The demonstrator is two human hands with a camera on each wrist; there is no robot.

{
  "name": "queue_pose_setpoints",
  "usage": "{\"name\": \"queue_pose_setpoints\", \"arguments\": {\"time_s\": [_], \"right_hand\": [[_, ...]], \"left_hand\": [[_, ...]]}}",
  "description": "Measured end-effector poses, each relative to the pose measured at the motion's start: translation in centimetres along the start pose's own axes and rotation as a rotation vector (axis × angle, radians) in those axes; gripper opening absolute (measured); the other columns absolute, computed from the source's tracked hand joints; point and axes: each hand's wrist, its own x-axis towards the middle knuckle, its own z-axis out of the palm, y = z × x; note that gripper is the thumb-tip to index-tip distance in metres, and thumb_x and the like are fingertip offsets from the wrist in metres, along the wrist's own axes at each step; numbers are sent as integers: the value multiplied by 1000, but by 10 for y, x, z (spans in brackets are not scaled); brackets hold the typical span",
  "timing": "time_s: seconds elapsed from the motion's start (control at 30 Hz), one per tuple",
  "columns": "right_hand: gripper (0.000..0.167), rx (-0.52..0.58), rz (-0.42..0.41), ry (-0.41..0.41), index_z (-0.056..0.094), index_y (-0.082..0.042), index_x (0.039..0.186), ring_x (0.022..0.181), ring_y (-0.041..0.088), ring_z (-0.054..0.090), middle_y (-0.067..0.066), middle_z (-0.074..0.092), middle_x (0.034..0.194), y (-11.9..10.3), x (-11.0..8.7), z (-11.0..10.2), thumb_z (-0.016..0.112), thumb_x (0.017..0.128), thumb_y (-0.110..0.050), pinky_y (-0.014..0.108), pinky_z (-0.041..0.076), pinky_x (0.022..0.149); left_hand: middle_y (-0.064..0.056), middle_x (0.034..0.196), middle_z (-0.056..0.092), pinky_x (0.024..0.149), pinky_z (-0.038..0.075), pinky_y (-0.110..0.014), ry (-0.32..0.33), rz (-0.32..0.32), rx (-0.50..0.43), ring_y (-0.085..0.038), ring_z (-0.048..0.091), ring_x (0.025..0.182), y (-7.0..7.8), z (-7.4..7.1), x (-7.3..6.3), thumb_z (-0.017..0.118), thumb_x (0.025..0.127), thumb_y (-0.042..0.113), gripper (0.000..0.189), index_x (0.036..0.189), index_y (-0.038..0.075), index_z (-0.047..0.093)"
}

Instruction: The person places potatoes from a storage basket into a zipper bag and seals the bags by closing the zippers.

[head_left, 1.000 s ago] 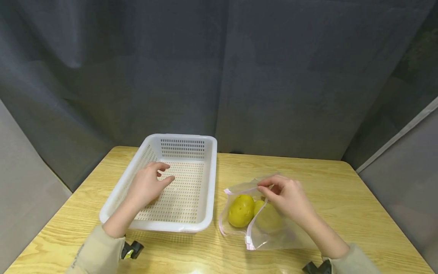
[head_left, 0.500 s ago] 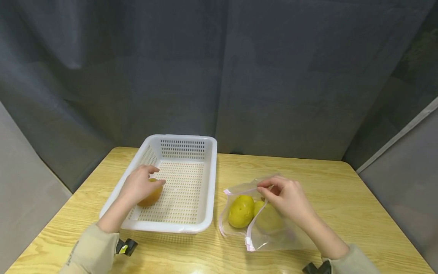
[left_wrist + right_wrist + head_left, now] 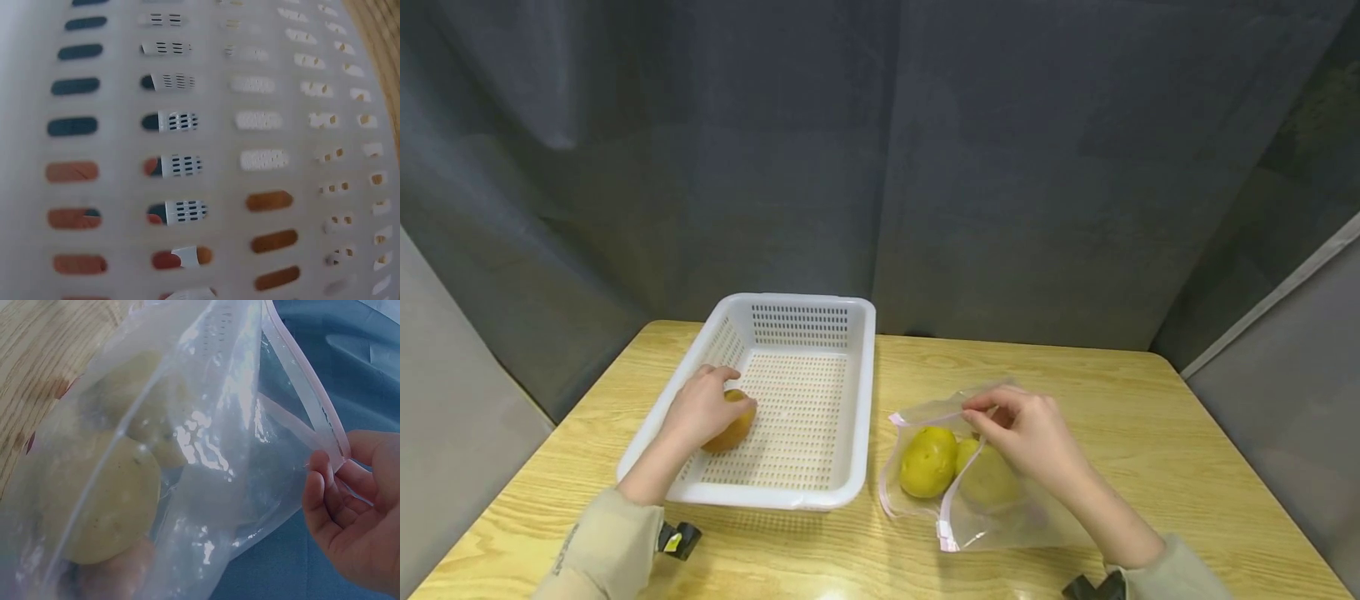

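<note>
Table [image 3: 1112, 425]: light wood, rounded far corners, glare at near edge | backdrop cloth [image 3: 1030, 175]: dark grey, behind table's far edge, vertical crease near middle, folds upper left; appears blue in right wrist view | left panel [image 3: 452, 375]: grey | right panel [image 3: 1285, 400]: grey, pale strip [image 3: 1270, 297] along upper edge

Glossy plstc bag [image 3: 200, 500], wood-grain tbl [image 3: 1172, 442]

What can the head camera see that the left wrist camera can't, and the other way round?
Only the head view: the right hand pinching a clear zip bag, and the yellow fruits inside it.

Only the left wrist view: a close-up through the slots of the white basket, with orange-brown patches behind that I can't name for sure.

Both: the white basket and the wooden table.
</note>
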Motion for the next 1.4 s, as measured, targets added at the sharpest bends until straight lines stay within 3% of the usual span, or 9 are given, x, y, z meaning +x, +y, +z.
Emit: {"name": "queue_pose_setpoints", "arguments": {"time_s": [0.2,0.37,0.77,1.13,1.4], "right_hand": [[9,0,-3,1,71,-15,87,55,2,50,-5,66,79,-1,0,0,67,82,-22,19,43,48],[8,2,-1,0,71,-15,87,55,2,50,-5,66,79,-1,-1,0,67,82,-20,20,43,48],[8,-14,-7,-6,70,-14,87,56,1,51,-4,66,81,-1,-1,0,67,82,-20,19,44,48],[8,-14,-16,-2,70,-15,86,56,1,51,-4,67,82,0,0,1,68,81,-20,19,44,49],[8,3,-20,-7,70,-15,87,55,1,49,-6,65,80,-2,-1,1,67,82,-21,19,43,48]], "left_hand": [[-28,127,40,95,37,-52,-17,10,-33,-43,43,113,-4,2,2,65,77,25,60,124,-7,47],[-28,126,42,94,37,-52,-34,18,-44,-43,44,112,-8,3,3,65,75,25,63,125,-8,45],[-34,127,36,86,42,-50,-169,-39,-45,-40,45,105,-15,8,0,70,72,28,84,134,-11,29],[-30,114,44,77,45,-46,-189,-6,16,-35,48,92,-16,11,-2,74,71,27,77,128,-12,38],[-26,108,48,78,44,-45,-223,8,32,-32,49,90,-17,16,-2,76,69,25,76,128,-9,40]]}}
